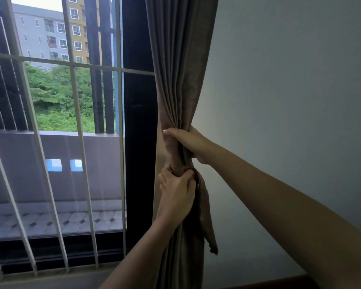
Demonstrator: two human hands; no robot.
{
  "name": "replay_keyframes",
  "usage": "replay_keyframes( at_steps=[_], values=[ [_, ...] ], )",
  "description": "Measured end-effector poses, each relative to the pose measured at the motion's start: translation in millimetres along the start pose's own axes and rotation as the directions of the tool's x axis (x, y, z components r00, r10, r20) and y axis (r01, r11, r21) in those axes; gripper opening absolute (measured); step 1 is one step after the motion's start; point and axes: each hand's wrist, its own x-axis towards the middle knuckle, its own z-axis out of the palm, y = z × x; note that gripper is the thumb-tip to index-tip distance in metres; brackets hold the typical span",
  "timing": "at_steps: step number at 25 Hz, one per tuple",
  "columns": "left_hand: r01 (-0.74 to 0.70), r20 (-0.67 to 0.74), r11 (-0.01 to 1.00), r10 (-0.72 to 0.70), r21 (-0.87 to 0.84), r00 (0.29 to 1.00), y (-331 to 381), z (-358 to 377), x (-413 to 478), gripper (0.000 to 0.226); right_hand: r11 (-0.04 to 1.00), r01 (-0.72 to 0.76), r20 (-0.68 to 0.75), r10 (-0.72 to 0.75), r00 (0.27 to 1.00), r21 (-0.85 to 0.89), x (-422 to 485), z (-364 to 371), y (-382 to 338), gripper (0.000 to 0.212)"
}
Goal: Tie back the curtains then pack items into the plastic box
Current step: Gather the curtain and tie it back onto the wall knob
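Note:
A brown curtain (179, 69) hangs gathered into a narrow bundle at the right edge of the window. My right hand (188, 140) grips the bundle from the right, fingers wrapped around its folds. Just below, my left hand (176, 192) is closed around the bundle and on a tieback strip (208, 226) of the same brown cloth. The strip loops over the bundle at my left hand, and its loose end dangles down on the right. No plastic box is in view.
White window bars (75, 101) and a dark window frame (140, 122) lie to the left of the curtain. A plain pale wall (290, 90) fills the right side. A dark skirting strip (279, 283) runs along the bottom right.

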Motion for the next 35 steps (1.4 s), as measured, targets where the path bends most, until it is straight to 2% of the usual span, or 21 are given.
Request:
replay_keyframes(
  at_steps=[1, 3, 5, 7, 10, 13, 15, 18, 21, 22, 25, 28, 32, 35],
  values=[
    [-0.013, -0.06, 0.999, 0.015, 0.03, 0.998, -1.3, 5.3, -3.5, 0.008, 1.0, -0.009, -0.008, 0.009, 1.0, 0.012, 1.0, 1.0, 2.1, 0.039],
    [0.017, -0.158, 0.999, -0.01, 0.045, 0.987, -0.3, 17.9, -7.7, 0.017, 1.0, -0.024, -0.023, 0.024, 0.999, 0.007, 3.2, 4.2, 3.9, 0.057],
    [0.135, -0.268, 0.988, -0.149, -0.07, 0.952, 10.8, 22.5, -6.1, 0.026, 0.999, -0.037, -0.028, 0.037, 0.999, -0.002, 4.4, 5.3, 4.8, 0.063],
    [0.197, -0.283, 0.969, -0.233, -0.15, 0.93, 22.3, 22.0, -5.1, 0.029, 0.999, -0.034, -0.043, 0.033, 0.999, -0.003, 3.6, 5.2, 4.9, 0.068],
    [0.072, -0.231, 0.992, -0.094, -0.101, 0.968, 25.6, 24.6, -15.0, 0.026, 0.999, -0.034, -0.051, 0.033, 0.998, -0.012, 2.8, 3.5, 6.3, 0.079],
    [-0.056, -0.228, 0.996, 0.037, -0.076, 0.973, 10.2, 29.2, -22.9, 0.012, 1.0, -0.031, -0.038, 0.031, 0.999, 0.003, 2.0, 3.4, 6.6, 0.082],
    [-0.072, -0.285, 0.977, 0.013, -0.199, 0.958, 3.0, 29.5, -20.0, 0.005, 0.999, -0.034, -0.045, 0.035, 0.998, 0.012, 3.1, 2.9, 7.5, 0.078],
    [-0.027, -0.35, 0.888, -0.152, -0.458, 0.924, 3.3, 26.8, -14.6, 0.008, 0.999, -0.038, -0.05, 0.04, 0.998, 0.025, 5.6, 2.8, 9.9, 0.074],
    [0.047, -0.275, 0.842, -0.227, -0.537, 0.934, 5.0, 17.2, -9.2, 0.038, 0.998, -0.046, -0.052, 0.048, 0.998, 0.044, 6.2, 3.1, 11.3, 0.078],
    [0.077, -0.234, 0.839, -0.236, -0.539, 0.943, 2.3, 14.3, -5.9, 0.045, 0.998, -0.046, -0.053, 0.049, 0.997, 0.047, 6.1, 2.5, 12.6, 0.078],
    [0.08, -0.154, 0.898, -0.161, -0.432, 0.975, -11.5, 8.5, 5.7, 0.045, 0.998, -0.035, -0.048, 0.038, 0.998, 0.058, 5.4, -1.4, 12.8, 0.07],
    [0.11, -0.133, 0.935, -0.163, -0.338, 0.978, -16.0, 3.1, 14.8, 0.056, 0.997, -0.048, -0.042, 0.051, 0.998, 0.064, 5.0, -0.2, 11.2, 0.068],
    [0.147, -0.057, 0.913, -0.182, -0.382, 0.982, -12.3, -2.3, 23.6, 0.063, 0.998, -0.035, -0.109, 0.041, 0.993, 0.051, 6.6, 4.8, 11.7, 0.072],
    [0.154, -0.116, 0.942, -0.196, -0.297, 0.974, -1.4, 2.2, 26.4, 0.068, 0.997, -0.061, -0.138, 0.067, 0.988, 0.041, 3.1, 8.3, 8.3, 0.069]
  ],
)
